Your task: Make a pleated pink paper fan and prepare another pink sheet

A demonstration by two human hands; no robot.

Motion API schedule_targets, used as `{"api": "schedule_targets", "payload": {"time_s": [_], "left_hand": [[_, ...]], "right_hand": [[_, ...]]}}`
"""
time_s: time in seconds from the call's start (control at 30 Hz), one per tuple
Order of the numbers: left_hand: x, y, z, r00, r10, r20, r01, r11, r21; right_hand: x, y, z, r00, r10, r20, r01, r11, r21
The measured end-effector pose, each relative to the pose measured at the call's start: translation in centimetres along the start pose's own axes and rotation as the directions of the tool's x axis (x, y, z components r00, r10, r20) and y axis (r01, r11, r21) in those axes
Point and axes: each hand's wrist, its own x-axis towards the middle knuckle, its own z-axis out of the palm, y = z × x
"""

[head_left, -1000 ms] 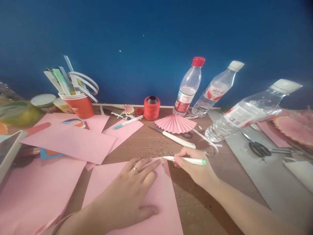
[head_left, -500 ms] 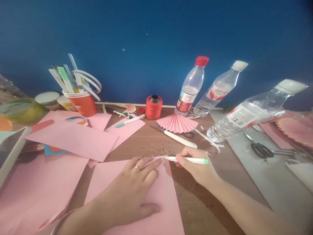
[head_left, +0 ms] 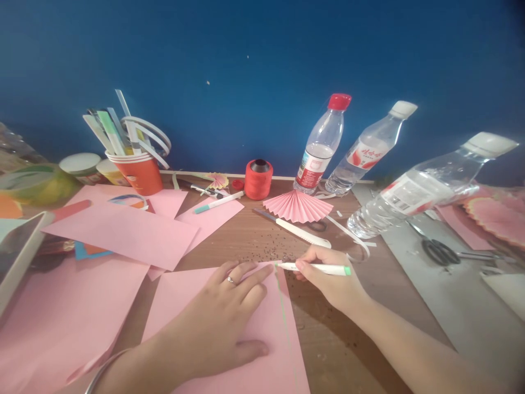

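Observation:
A pink sheet of paper (head_left: 176,306) lies on the wooden table in the lower middle. My left hand (head_left: 229,317), with a ring on one finger, rests flat on it, fingers apart. My right hand (head_left: 328,276) pinches a white marker with a green end (head_left: 332,269); its tip is at the sheet's top right corner, close to my left fingertips. A green line (head_left: 284,317) runs down the sheet near its right edge.
Behind stand a red thread spool (head_left: 258,179), a pleated pink paper fan (head_left: 298,207) and a white-handled knife (head_left: 302,233). Three bottles, one of them here (head_left: 318,148), stand at the right. A red cup of pens (head_left: 139,175) and more pink paper (head_left: 127,232) are at left.

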Motion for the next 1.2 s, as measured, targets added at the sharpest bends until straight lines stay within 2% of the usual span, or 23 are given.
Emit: {"api": "schedule_targets", "payload": {"time_s": [1.2], "left_hand": [[0.07, -0.08, 0.0, 1.0, 0.014, -0.017, -0.015, 1.0, -0.01]], "right_hand": [[0.02, 0.61, -0.01, 1.0, 0.014, 0.004, -0.014, 0.999, 0.051]]}}
